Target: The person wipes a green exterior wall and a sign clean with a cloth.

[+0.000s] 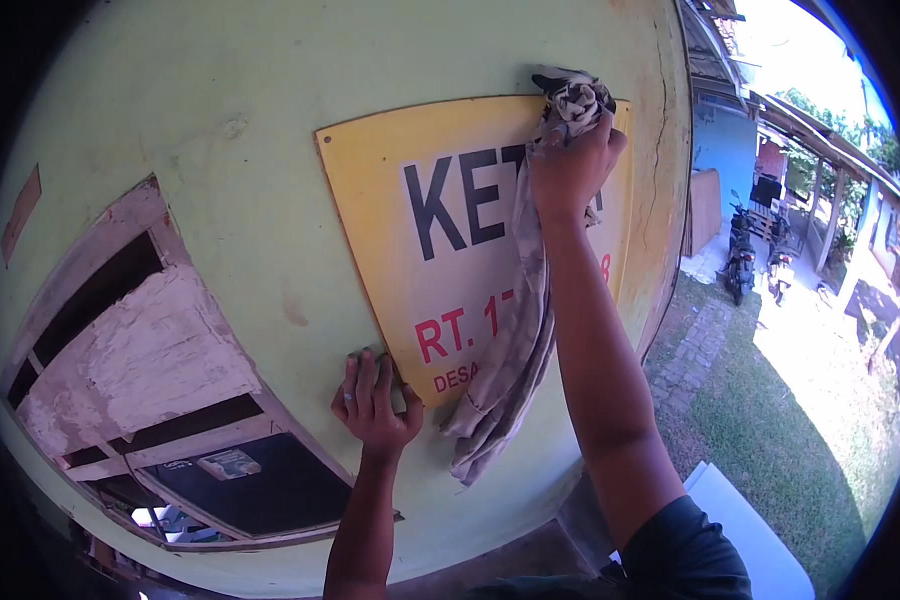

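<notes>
Head camera looks up at a pale green wall (270, 120) that fills most of the view, with a worn wooden window (140, 350) low on its left. A yellow sign (390, 180) with black and red letters is fixed to the wall, right of the window. Over the right part of the sign hangs a long, grubby patterned cloth (515, 340), its top bunched at the sign's upper right corner and its loose end dangling below the sign's bottom edge.

The right arm reaches straight up, nearly fully stretched. The right hand (570, 165) is closed around the bunched top of the cloth and presses it against the sign's upper right corner, knuckles toward the camera. The left arm rises from below, bent less high. The left hand (372, 400) lies flat with fingers pointing up and close together, thumb out to the right, resting on the sign's lower left edge where it meets the wall.
</notes>
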Tool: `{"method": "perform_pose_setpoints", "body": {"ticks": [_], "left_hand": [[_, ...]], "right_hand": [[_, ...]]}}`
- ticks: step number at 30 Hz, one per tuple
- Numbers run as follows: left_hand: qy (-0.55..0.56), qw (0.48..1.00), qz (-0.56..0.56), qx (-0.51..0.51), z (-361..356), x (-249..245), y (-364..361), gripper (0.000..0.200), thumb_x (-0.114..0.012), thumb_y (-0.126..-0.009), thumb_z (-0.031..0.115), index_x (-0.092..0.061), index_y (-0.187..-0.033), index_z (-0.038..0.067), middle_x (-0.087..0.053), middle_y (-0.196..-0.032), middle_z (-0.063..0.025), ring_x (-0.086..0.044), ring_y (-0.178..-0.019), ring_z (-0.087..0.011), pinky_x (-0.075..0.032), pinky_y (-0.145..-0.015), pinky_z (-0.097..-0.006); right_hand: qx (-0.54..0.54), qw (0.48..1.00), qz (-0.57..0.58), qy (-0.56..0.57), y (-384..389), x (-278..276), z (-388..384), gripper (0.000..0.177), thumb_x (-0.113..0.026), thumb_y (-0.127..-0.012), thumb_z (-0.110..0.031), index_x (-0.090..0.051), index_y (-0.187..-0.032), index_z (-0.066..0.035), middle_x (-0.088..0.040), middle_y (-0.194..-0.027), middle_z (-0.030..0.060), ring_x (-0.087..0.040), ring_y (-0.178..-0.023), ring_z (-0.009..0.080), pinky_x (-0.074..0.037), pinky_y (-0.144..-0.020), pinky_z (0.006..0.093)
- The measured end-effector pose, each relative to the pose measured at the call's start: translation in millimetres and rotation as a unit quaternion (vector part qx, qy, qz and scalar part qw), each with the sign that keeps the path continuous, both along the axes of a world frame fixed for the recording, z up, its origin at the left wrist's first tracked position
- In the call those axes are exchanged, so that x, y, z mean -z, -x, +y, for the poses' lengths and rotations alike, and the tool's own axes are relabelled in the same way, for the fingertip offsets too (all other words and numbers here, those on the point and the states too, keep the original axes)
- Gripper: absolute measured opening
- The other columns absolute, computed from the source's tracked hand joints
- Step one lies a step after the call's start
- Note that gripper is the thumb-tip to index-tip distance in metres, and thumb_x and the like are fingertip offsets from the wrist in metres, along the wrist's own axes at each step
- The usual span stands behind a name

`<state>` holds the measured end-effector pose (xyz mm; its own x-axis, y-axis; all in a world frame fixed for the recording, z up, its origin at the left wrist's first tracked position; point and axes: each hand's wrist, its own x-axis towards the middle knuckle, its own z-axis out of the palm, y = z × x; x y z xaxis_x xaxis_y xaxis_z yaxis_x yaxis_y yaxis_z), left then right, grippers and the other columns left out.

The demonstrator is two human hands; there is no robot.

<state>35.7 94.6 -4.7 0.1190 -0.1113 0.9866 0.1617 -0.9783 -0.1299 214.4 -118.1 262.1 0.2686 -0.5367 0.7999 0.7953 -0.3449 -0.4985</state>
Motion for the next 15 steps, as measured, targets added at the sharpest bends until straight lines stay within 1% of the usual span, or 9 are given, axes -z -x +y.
{"method": "perform_pose_setpoints", "body": {"ticks": [1, 3, 4, 5, 7, 9, 11, 13, 15], "left_hand": [[-0.001, 1.0, -0.003, -0.004, -0.3, 1.9, 0.9, 0.053, -0.06, -0.092, 0.034, -0.063, -0.137, 0.008, -0.057, -0.149, -0.0137, -0.052, -0.14, -0.0342, -0.035, -0.104, -0.0459], [0.007, 1.0, 0.0, -0.005, -0.6, 1.8, -1.4, 0.052, -0.061, -0.091, 0.034, -0.063, -0.136, 0.008, -0.057, -0.149, -0.0135, -0.052, -0.139, -0.035, -0.035, -0.105, -0.0469], [0.004, 1.0, -0.002, -0.007, -1.5, 1.0, -1.5, 0.052, -0.061, -0.091, 0.034, -0.063, -0.136, 0.008, -0.057, -0.149, -0.0135, -0.052, -0.139, -0.035, -0.035, -0.105, -0.0469], [0.008, 1.0, -0.006, -0.009, -2.4, -0.5, -0.8, 0.049, -0.062, -0.09, 0.033, -0.066, -0.132, 0.008, -0.059, -0.146, -0.0124, -0.054, -0.137, -0.0329, -0.036, -0.103, -0.0454], [0.01, 1.0, -0.012, -0.01, -3.0, -1.2, 1.3, 0.045, -0.062, -0.089, 0.032, -0.069, -0.128, 0.009, -0.061, -0.144, -0.0113, -0.056, -0.135, -0.0308, -0.037, -0.102, -0.0439], [0.017, 1.0, -0.004, -0.001, -3.1, -0.2, 2.3, 0.046, -0.063, -0.089, 0.032, -0.069, -0.128, 0.008, -0.062, -0.143, -0.0119, -0.056, -0.135, -0.0313, -0.037, -0.102, -0.0446], [0.021, 1.0, -0.003, -0.004, -4.9, 0.4, 1.7, 0.047, -0.063, -0.088, 0.032, -0.069, -0.128, 0.008, -0.06, -0.144, -0.0123, -0.055, -0.136, -0.0322, -0.037, -0.103, -0.0453], [0.021, 1.0, 0.015, -0.002, -4.1, 4.8, 5.8, 0.047, -0.064, -0.088, 0.031, -0.068, -0.129, 0.008, -0.059, -0.145, -0.0126, -0.053, -0.137, -0.033, -0.037, -0.104, -0.0459], [0.019, 0.999, 0.03, 0.009, -0.6, 6.5, 3.7, 0.057, -0.061, -0.092, 0.033, -0.061, -0.14, 0.003, -0.056, -0.147, -0.0167, -0.048, -0.141, -0.0397, -0.032, -0.109, -0.0494]], "right_hand": [[-0.015, 0.999, -0.026, 0.018, 10.8, -16.3, 7.8, 0.05, -0.071, -0.08, 0.001, -0.049, -0.125, 0.003, -0.046, -0.123, 0.026, -0.05, -0.112, 0.0467, -0.042, -0.099, 0.0517], [-0.032, 0.992, -0.087, 0.091, 54.4, -21.0, 51.1, 0.054, -0.074, -0.078, -0.001, -0.049, -0.125, 0.001, -0.046, -0.122, 0.0261, -0.05, -0.111, 0.0451, -0.043, -0.096, 0.0512], [-0.057, 0.98, -0.11, 0.154, 79.2, -10.9, 69.5, 0.058, -0.077, -0.075, -0.003, -0.05, -0.126, -0.001, -0.047, -0.122, 0.0251, -0.05, -0.111, 0.0435, -0.043, -0.095, 0.0503], [-0.081, 0.964, -0.133, 0.216, 101.0, 4.0, 83.0, 0.061, -0.079, -0.073, -0.005, -0.051, -0.127, -0.003, -0.047, -0.121, 0.0241, -0.05, -0.111, 0.0419, -0.043, -0.094, 0.0494], [-0.085, 0.936, -0.155, 0.304, 115.6, 40.6, 100.1, 0.068, -0.083, -0.068, -0.013, -0.054, -0.129, -0.007, -0.049, -0.121, 0.0216, -0.049, -0.11, 0.0395, -0.043, -0.093, 0.0477], [-0.137, 0.915, -0.139, 0.354, 118.8, 67.0, 86.7, 0.067, -0.083, -0.067, -0.018, -0.057, -0.128, -0.008, -0.05, -0.124, 0.0208, -0.049, -0.111, 0.0386, -0.042, -0.094, 0.0477], [-0.141, 0.896, -0.152, 0.393, 104.4, 97.0, 66.4, 0.069, -0.084, -0.067, -0.02, -0.057, -0.13, -0.009, -0.051, -0.126, 0.0214, -0.05, -0.11, 0.0395, -0.043, -0.094, 0.0487], [-0.104, 0.912, -0.148, 0.369, 78.0, 140.4, 47.9, 0.07, -0.083, -0.068, -0.019, -0.057, -0.132, -0.008, -0.051, -0.127, 0.0225, -0.052, -0.109, 0.0405, -0.044, -0.093, 0.0495], [-0.06, 0.942, -0.1, 0.316, 52.1, 173.7, 18.0, 0.068, -0.079, -0.069, -0.014, -0.057, -0.133, -0.007, -0.052, -0.126, 0.0231, -0.052, -0.11, 0.0432, -0.045, -0.092, 0.0515]]}}
